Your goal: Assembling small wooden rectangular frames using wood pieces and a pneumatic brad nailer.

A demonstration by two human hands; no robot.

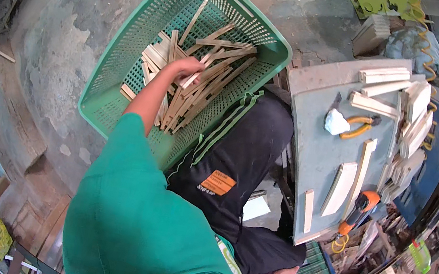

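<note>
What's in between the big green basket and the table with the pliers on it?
The person's leg in black trousers lies between the green basket and the table, seen in the head view.

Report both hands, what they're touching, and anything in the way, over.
Left hand curled on wooden sticks inside green basket. Right hand beside black trousers. Overlapping sticks crowd left grip.

It's a woodworking workshop — wood strips (217, 88) in a basket (98, 103), pliers (357, 128) on a worktable (312, 134).
</note>
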